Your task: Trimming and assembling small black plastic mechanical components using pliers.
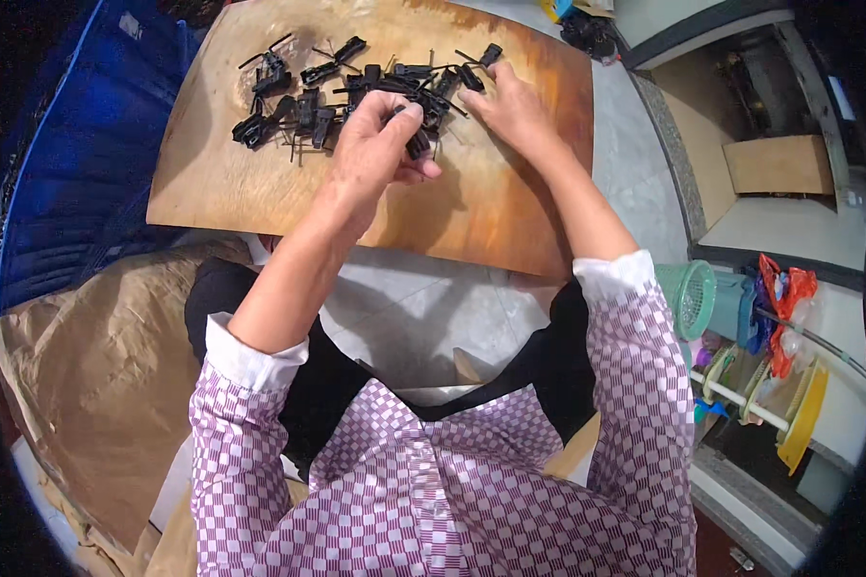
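My left hand point(380, 144) is closed around a small black plastic piece point(418, 144), which shows between thumb and fingers; its exact kind is hidden. To its right, my right hand point(515, 111) reaches over the board with thumb and forefinger apart. Its forefinger is by a black plastic piece with a thin rod point(491, 55), and its thumb is close to another short black piece point(471, 78). A loose heap of similar black pieces point(308, 111), several with thin rods sticking out, lies beyond and left of my left hand.
The pieces lie on a worn wooden board point(231, 197). Blue plastic crates point(87, 144) stand at the left, above brown paper sheeting point(115, 375). At the right are a green basket point(688, 296), a rack with a yellow end point(801, 418) and a red plastic bag point(787, 298).
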`<state>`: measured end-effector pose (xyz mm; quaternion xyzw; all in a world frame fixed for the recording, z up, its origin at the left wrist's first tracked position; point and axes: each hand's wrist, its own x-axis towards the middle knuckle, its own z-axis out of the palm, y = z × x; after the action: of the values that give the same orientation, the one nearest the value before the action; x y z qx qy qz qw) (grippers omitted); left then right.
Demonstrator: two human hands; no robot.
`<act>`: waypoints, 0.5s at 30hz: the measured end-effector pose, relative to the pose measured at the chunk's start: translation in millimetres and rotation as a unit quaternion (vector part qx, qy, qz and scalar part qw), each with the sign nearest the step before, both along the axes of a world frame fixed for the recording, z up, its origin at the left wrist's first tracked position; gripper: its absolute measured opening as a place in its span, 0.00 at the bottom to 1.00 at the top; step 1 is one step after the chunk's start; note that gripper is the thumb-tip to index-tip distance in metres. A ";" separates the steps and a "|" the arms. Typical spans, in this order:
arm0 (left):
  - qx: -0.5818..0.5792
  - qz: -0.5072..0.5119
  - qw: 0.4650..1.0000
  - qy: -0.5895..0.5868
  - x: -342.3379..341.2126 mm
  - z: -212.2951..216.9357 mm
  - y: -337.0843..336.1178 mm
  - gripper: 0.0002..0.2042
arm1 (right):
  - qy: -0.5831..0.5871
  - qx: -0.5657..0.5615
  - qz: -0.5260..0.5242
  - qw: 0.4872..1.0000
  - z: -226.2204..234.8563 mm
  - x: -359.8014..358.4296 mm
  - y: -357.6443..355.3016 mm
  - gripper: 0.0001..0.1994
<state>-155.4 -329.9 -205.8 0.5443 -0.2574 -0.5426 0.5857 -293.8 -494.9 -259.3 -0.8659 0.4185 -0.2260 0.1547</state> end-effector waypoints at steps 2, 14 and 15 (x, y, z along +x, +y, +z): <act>0.011 0.010 0.999 0.051 0.1 -0.2 1.1 0.09 | 0.106 -0.024 -0.018 0.994 -6.4 6.8 -7.4 0.24; 0.029 -0.046 0.965 0.256 -14.2 -26.6 7.7 0.10 | -0.125 0.141 0.025 0.982 25.7 -44.3 69.2 0.14; 0.024 -0.070 0.966 0.248 -14.0 -23.9 8.8 0.11 | -0.125 0.140 0.026 0.982 34.4 -47.9 81.6 0.14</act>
<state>-169.4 -321.1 -229.7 0.3871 -0.1288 -0.7064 0.5784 -341.7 -413.3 -224.9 -0.8110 0.4007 -0.2678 0.3317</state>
